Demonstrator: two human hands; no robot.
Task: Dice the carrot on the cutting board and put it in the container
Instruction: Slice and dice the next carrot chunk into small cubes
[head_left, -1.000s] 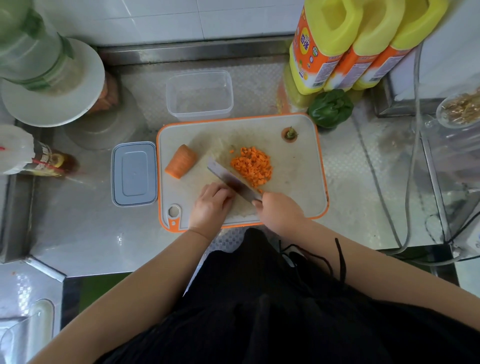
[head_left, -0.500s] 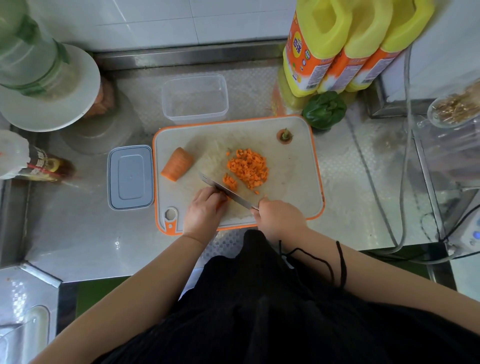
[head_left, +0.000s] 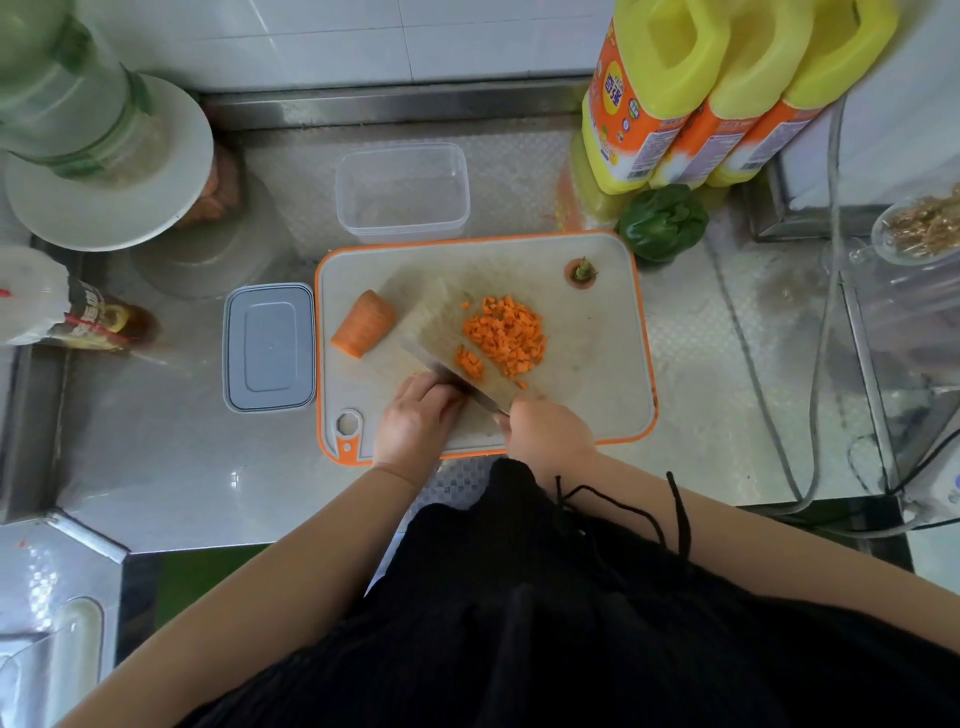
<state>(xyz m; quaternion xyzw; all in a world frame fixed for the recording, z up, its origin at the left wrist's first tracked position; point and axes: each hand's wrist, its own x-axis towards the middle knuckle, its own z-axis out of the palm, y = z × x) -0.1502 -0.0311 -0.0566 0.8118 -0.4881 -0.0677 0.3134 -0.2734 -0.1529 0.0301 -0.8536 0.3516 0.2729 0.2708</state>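
The right hand (head_left: 545, 428) gripped the knife (head_left: 457, 371), blade angled up-left beside the curled left hand (head_left: 415, 418), which steadied hidden carrot strips; the dice (head_left: 506, 335) lay just beyond the blade.

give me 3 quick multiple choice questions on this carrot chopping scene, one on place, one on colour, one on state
1. Where is the grey lid?
A. left of the cutting board
B. on the container
C. under the knife

2. What colour is the board's rim?
A. blue
B. orange
C. black

3. The clear container is:
A. full of carrot
B. lidded
C. empty and open

Answers:
1 A, it lies on the counter beside the board's left edge.
2 B, an orange border runs round it.
3 C, the diced carrot is on the board.
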